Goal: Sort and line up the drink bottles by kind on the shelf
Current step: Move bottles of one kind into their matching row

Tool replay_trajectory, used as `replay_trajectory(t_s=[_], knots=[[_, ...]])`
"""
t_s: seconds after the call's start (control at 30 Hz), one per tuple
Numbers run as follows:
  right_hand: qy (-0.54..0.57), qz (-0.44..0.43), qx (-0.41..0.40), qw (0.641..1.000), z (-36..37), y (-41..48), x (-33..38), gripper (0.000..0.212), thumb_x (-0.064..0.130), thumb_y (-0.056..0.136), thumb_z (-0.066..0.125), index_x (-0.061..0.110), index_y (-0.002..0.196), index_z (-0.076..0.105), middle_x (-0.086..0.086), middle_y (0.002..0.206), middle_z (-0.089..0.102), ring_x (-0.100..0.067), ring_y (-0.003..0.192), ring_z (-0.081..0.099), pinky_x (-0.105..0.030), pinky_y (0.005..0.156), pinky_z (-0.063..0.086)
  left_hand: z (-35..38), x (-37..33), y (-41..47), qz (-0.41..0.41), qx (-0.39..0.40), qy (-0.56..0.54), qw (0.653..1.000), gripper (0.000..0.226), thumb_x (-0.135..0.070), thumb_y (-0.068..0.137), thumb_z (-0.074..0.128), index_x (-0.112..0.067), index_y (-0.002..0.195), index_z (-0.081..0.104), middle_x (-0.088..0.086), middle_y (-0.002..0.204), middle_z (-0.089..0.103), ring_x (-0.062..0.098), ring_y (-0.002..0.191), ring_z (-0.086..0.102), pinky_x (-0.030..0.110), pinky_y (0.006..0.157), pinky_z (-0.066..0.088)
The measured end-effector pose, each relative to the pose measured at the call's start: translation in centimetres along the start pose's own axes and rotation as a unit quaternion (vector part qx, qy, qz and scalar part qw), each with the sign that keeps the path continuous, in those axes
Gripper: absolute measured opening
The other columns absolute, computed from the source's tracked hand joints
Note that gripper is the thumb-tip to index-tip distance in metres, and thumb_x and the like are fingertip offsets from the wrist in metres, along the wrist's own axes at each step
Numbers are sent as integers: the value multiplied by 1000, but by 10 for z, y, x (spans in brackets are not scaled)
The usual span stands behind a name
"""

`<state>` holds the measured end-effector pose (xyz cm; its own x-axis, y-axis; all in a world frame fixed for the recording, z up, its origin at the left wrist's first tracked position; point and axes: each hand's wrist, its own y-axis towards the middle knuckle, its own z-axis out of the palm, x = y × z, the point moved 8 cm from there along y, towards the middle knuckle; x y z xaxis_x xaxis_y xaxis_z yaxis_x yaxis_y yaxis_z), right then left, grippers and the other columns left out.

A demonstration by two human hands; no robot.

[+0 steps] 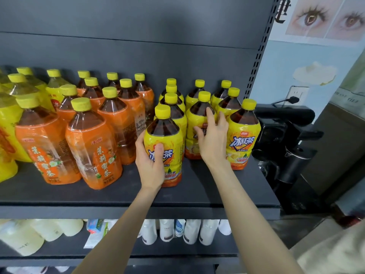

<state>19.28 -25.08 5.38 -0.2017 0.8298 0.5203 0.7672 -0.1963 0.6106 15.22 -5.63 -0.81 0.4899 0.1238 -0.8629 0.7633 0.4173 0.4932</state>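
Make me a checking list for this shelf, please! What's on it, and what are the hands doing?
Surface: dark shelf, bottles standing upright.
Job's things: orange-label bottles in the middle; yellow-label bottles in three rows on the right; other yellow bottles far left.
Clutter: small box on the lower shelf.
Hands: left hand grips the front yellow bottle; right hand lies on the next row's front bottle.
Cables: black plug in a wall socket.
Surroundings: black machine to the right; white bottles below.
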Motion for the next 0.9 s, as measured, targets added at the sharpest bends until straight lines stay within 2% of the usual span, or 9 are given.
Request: replay_trajectory(t_s=[0.13, 0.23, 0.3, 0.4, 0.5, 0.57, 0.67, 0.8, 0.9], knots=[[-27, -11, -45, 999, 1, -2, 3, 58, 20, 90, 65, 8, 142, 42, -27, 142, 41, -42, 126, 39, -46, 100, 40, 0, 1, 0, -5, -1, 0, 1000, 55, -55, 84, 46, -25, 130, 39, 13, 125, 56, 22, 112, 58, 41, 91, 52], [6, 37, -9, 999, 15, -17, -13, 72, 22, 91, 64, 14, 150, 24, -23, 151, 31, -39, 133, 38, -44, 101, 41, -1, 3, 0, -4, -1, 9, 1000, 53, -56, 85, 46, -28, 130, 38, 13, 126, 56, 24, 113, 57, 45, 92, 51], [45, 78, -11, 996, 20, -29, -25, 78, 29, 91, 63, 14, 152, 17, -20, 146, 40, -36, 126, 48, -44, 96, 44, -1, 4, 0, -4, -1, 9, 1000, 54, -56, 85, 45, -28, 130, 38, 13, 126, 56, 25, 113, 57, 48, 92, 50], [94, 152, -20, 984, 23, -33, -38, 74, 41, 92, 58, 10, 149, 23, -18, 131, 57, -34, 117, 56, -41, 91, 43, 0, 0, 0, -3, -1, 11, 1000, 54, -54, 85, 46, -26, 131, 38, 11, 125, 56, 22, 113, 57, 44, 93, 50], [128, 190, -27, 973, 28, -28, -45, 71, 45, 89, 61, 9, 145, 34, -16, 125, 61, -33, 115, 57, -39, 91, 42, 0, 1, 0, -6, 0, 3, 1000, 54, -53, 85, 46, -25, 131, 38, 11, 125, 57, 20, 112, 58, 41, 91, 51], [157, 210, -33, 964, 33, -23, -50, 70, 43, 87, 65, 7, 141, 40, -15, 126, 61, -31, 116, 56, -36, 92, 42, -1, 4, 0, -2, -1, 2, 1000, 54, -54, 86, 47, -25, 132, 39, 12, 126, 56, 23, 114, 57, 48, 93, 49], [186, 219, -29, 957, 44, -17, -56, 65, 29, 86, 71, 5, 140, 43, -14, 128, 60, -29, 118, 56, -34, 96, 43, -1, 6, 1, -1, -1, 5, 1000, 54, -56, 86, 46, -27, 132, 38, 12, 127, 55, 25, 116, 56, 52, 94, 48], [145, 208, -35, 967, 50, -17, -58, 65, 21, 86, 70, 7, 143, 41, -18, 130, 56, -31, 121, 52, -37, 99, 40, -1, 6, 1, 0, -3, 7, 1000, 55, -66, 84, 46, -36, 130, 38, 12, 128, 56, 27, 117, 56, 54, 93, 48], [110, 202, -35, 972, 50, -10, -56, 65, 23, 88, 69, 10, 144, 40, -21, 123, 57, -34, 114, 55, -40, 94, 42, 0, 6, 1, -10, -1, 3, 1000, 54, -59, 85, 47, -31, 130, 38, 13, 126, 56, 25, 115, 57, 52, 92, 49]])
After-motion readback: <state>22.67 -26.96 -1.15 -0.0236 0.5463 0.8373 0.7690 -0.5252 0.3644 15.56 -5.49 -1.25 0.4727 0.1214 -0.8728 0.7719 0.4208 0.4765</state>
